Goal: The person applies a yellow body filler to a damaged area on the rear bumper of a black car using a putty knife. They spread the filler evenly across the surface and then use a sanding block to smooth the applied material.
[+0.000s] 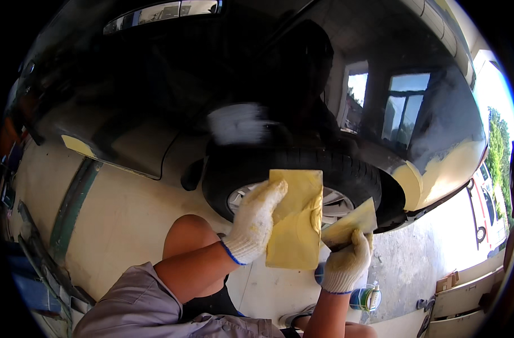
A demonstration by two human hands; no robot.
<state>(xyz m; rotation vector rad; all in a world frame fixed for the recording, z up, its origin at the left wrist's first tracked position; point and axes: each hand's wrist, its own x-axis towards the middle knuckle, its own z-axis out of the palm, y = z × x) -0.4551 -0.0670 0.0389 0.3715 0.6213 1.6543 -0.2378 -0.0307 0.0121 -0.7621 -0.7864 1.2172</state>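
Note:
My left hand (250, 225), in a white knit glove stained yellow, grips a flat rectangular board (293, 242) by its left side. Yellow body filler (305, 211) coats the board, thicker along a ridge near its right edge. Just to the right, my gloved right hand (347, 266) is closed on a flat filler spreader (353, 221), smeared with the same yellow paste. The spreader's left corner is close to the board; I cannot tell if they touch. Behind both hands is the wheel (339, 205) of a black car (155, 73). Above the tyre, the panel bears a whitish patch (239, 123).
More yellow filler covers the car's corner (451, 169) at right and a spot (76, 145) on the lower left edge. A can (365, 298) stands on the floor by my right forearm. Dark panel-like parts (45, 259) lean at the left, and a cardboard box (447, 281) sits at right.

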